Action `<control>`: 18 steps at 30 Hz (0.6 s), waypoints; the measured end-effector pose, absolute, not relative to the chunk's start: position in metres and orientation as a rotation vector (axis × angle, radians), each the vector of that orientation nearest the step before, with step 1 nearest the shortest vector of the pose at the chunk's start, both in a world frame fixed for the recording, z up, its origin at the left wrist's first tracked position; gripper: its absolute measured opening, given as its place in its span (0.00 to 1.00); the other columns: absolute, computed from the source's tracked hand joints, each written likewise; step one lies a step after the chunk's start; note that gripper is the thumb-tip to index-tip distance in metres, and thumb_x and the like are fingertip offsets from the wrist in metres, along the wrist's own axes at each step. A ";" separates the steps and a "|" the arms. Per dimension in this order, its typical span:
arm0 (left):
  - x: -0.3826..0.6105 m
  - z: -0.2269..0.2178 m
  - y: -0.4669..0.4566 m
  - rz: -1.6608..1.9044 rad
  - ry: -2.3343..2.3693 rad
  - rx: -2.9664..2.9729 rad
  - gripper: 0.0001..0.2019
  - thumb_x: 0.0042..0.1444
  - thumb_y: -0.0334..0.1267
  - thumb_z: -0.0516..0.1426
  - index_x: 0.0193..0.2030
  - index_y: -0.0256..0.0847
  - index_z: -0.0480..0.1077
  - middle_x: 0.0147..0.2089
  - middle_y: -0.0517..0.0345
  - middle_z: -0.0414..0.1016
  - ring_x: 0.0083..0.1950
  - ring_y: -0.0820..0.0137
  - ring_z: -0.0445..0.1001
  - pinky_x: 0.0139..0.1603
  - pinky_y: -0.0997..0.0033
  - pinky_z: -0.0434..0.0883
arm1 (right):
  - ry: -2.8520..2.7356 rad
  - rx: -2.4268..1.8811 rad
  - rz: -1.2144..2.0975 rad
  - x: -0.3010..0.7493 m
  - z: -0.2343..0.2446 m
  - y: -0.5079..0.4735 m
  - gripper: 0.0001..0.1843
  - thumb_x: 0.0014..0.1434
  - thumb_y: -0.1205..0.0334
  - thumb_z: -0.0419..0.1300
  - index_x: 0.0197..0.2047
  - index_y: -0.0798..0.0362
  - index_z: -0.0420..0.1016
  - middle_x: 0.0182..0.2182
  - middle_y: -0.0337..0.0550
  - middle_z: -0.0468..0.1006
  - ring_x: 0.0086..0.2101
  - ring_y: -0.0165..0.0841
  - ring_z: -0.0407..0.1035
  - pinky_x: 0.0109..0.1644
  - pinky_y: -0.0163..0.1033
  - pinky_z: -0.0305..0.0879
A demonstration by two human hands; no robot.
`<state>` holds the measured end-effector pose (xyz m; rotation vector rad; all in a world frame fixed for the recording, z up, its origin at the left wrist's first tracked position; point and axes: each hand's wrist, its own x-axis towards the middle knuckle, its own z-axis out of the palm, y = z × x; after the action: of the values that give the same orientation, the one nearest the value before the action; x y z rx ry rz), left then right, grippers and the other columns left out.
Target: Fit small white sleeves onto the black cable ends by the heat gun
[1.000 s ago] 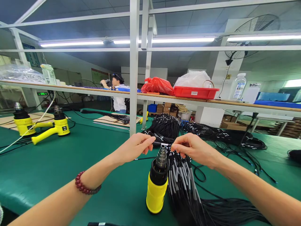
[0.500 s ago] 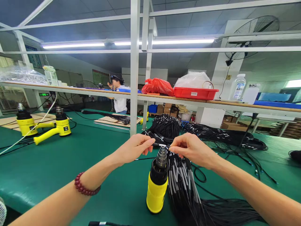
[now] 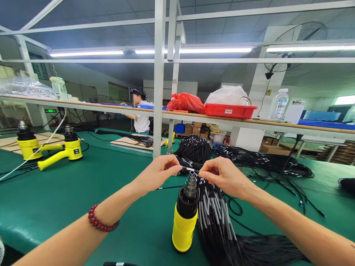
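My left hand (image 3: 159,171) and my right hand (image 3: 222,173) pinch the two ends of a short stretch of thin black cable with a white sleeve (image 3: 190,169). They hold it level just above the metal nozzle of a yellow and black heat gun (image 3: 185,216), which stands upright on the green mat. A bundle of black cables with white sleeves (image 3: 215,218) lies right of the heat gun, under my right hand.
Two more yellow heat guns (image 3: 68,147) stand at the far left of the green table (image 3: 83,188). A big heap of black cables (image 3: 238,155) lies behind my hands. A white post (image 3: 158,85) rises ahead; the shelf holds a red tray (image 3: 230,109). Another person (image 3: 138,111) works beyond.
My hands have drawn slightly closer together over the nozzle; the cable piece stays between them. The heat gun has not moved.
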<state>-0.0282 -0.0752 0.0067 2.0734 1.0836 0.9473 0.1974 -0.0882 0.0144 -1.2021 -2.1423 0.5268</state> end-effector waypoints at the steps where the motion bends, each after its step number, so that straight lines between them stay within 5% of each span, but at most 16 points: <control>1: -0.029 0.007 -0.075 0.929 1.083 2.078 0.15 0.60 0.50 0.53 0.33 0.39 0.66 0.29 0.62 0.67 0.32 0.72 0.64 0.33 0.72 0.61 | -2.140 -1.195 0.511 0.197 0.015 -0.089 0.11 0.57 0.61 0.57 0.27 0.55 0.77 0.20 0.37 0.71 0.22 0.28 0.61 0.25 0.33 0.54; 7: -0.030 0.008 -0.074 0.785 1.109 2.121 0.25 0.63 0.55 0.45 0.27 0.38 0.68 0.25 0.59 0.68 0.30 0.70 0.67 0.32 0.70 0.63 | -2.152 -1.184 0.522 0.198 0.016 -0.091 0.11 0.56 0.61 0.57 0.26 0.55 0.76 0.20 0.37 0.72 0.22 0.28 0.61 0.25 0.33 0.54; 14: -0.027 0.008 -0.074 0.875 1.049 2.145 0.12 0.60 0.46 0.53 0.33 0.39 0.69 0.29 0.63 0.65 0.32 0.72 0.63 0.32 0.73 0.60 | -2.080 -1.234 0.466 0.199 0.016 -0.087 0.06 0.52 0.65 0.60 0.25 0.55 0.77 0.22 0.38 0.75 0.24 0.28 0.63 0.28 0.34 0.57; 18: -0.026 0.009 -0.075 0.876 1.100 2.148 0.16 0.60 0.48 0.52 0.30 0.39 0.67 0.27 0.63 0.65 0.31 0.72 0.63 0.31 0.73 0.59 | -2.096 -1.227 0.525 0.201 0.016 -0.086 0.08 0.54 0.63 0.60 0.26 0.56 0.76 0.21 0.37 0.73 0.23 0.27 0.61 0.27 0.33 0.55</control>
<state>-0.0260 -0.0750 0.0092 2.1482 1.1003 0.8761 0.2006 -0.0859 0.0161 -1.2272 -2.0958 0.5252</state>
